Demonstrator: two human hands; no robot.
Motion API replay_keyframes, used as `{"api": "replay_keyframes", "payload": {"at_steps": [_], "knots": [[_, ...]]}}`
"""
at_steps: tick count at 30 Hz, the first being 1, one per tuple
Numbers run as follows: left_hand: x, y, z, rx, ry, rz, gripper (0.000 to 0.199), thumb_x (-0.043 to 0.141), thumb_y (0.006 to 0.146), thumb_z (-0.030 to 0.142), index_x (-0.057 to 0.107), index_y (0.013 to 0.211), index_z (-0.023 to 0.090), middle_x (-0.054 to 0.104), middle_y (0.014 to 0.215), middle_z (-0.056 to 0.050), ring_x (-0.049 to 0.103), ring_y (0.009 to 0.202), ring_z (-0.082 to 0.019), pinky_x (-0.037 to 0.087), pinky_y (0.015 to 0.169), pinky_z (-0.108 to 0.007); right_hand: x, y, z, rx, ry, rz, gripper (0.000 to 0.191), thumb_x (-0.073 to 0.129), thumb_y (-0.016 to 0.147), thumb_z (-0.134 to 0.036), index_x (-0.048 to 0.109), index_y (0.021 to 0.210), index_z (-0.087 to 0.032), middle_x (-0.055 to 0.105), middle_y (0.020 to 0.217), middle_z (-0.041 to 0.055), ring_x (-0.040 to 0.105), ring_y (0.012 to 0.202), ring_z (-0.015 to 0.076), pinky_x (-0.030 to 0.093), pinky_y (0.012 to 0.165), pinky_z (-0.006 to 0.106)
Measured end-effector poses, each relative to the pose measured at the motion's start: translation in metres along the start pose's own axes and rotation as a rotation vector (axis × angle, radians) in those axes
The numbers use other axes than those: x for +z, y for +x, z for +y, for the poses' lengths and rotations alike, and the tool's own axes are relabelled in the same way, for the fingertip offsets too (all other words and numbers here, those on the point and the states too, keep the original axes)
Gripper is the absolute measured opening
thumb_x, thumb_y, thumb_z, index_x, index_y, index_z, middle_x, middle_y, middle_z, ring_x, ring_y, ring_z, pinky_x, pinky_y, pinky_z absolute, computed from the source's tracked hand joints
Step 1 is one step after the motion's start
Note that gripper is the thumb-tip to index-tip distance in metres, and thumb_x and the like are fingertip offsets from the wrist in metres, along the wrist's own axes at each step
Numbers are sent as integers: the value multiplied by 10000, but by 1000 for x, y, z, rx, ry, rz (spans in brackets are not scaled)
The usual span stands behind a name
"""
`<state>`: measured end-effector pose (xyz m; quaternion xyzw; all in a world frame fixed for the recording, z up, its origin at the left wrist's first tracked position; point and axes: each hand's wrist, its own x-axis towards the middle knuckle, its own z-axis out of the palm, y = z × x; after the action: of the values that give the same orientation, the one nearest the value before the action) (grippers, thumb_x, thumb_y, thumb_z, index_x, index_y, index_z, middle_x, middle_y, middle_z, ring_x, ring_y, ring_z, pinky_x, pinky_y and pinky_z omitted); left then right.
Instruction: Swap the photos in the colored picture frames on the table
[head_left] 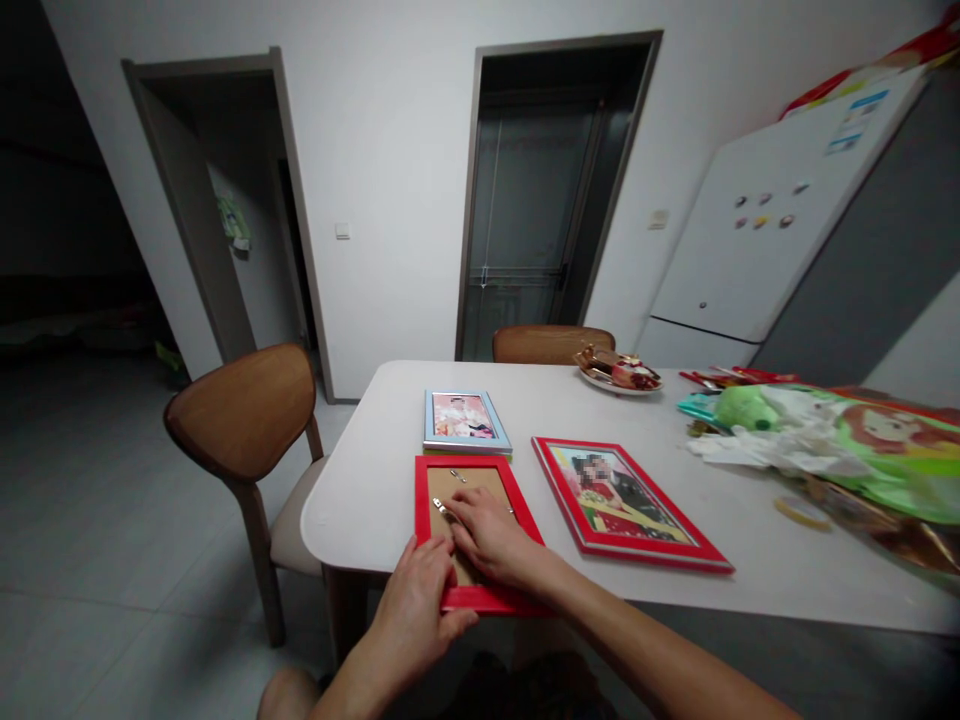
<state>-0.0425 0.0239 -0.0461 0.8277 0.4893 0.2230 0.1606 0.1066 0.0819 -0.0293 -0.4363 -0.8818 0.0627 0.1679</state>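
Note:
A red picture frame (421,498) lies face down at the table's near edge, its brown backing board (484,481) facing up. My left hand (421,592) grips the frame's near left corner, with the thumb along the near edge. Over the backing board, my right hand (491,535) has its fingers curled and pressed at a small metal clip (441,508) that pokes out past the fingertips. Another metal fastener (457,476) shows near the board's far side. Part of the board is hidden under my hands.
Beyond it lies a light blue framed photo (430,420); a red framed photo (555,475) lies to the right. A roll of tape (802,514), crumpled white tissue (780,450), a green bag (870,480) and a plate (621,388) of food occupy the right side. Chairs (247,410) stand around the table (360,470).

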Motion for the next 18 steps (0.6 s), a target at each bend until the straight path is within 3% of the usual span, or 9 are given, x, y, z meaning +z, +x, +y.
{"api": "replay_keyframes", "payload": {"at_steps": [4, 13, 18], "knots": [[-3, -2, 1, -3, -27, -1, 438, 676, 583, 282, 538, 975, 145, 496, 1189, -130, 408, 1131, -252, 242, 991, -463, 11, 18, 0, -8, -22, -6, 222, 384, 789, -169, 596, 855, -173, 527, 933, 65, 429, 888, 169, 315, 772, 294], [-4, -5, 1, -2, -77, 17, 391, 681, 577, 246, 551, 934, 155, 504, 1182, -120, 402, 1136, -253, 244, 990, -463, 11, 15, 2, -28, 4, 28, 217, 418, 776, -187, 610, 875, -199, 560, 925, 49, 453, 902, 163, 317, 755, 266], [-4, -8, 3, -19, -53, 1, 377, 693, 575, 262, 563, 916, 165, 500, 1189, -115, 403, 1138, -260, 224, 997, -481, 12, 38, 25, 299, 21, 100, 221, 420, 781, -257, 613, 800, -150, 616, 794, 68, 521, 718, 143, 323, 617, 232]]}}
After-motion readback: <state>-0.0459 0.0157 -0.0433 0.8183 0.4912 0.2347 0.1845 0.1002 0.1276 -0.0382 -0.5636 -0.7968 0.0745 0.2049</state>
